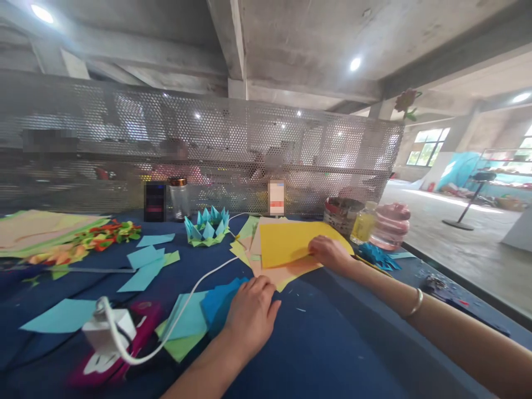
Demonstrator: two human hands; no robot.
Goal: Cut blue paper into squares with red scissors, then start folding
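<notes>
My right hand (332, 254) is closed on the near edge of a yellow paper sheet (286, 241), its fingertips pressed together there. The sheet lies tilted over a loose stack of peach and pale green paper (291, 274). Lower and to the left, my left hand (254, 310) rests palm down on the dark cloth, with its thumb apart and its fingertips by blue paper pieces (219, 302). It does not appear to grip anything. Light blue paper (189, 316) and a green piece lie left of that hand. A folded blue and green paper crown (206, 230) stands behind.
A white cable (220, 266) crosses from a white charger (110, 331) on a magenta item. A glass jar (180, 199), a phone (276, 198), a yellow bottle (362, 226) and a pink bottle (389, 230) stand along the back. A perforated metal screen (286, 138) rises behind.
</notes>
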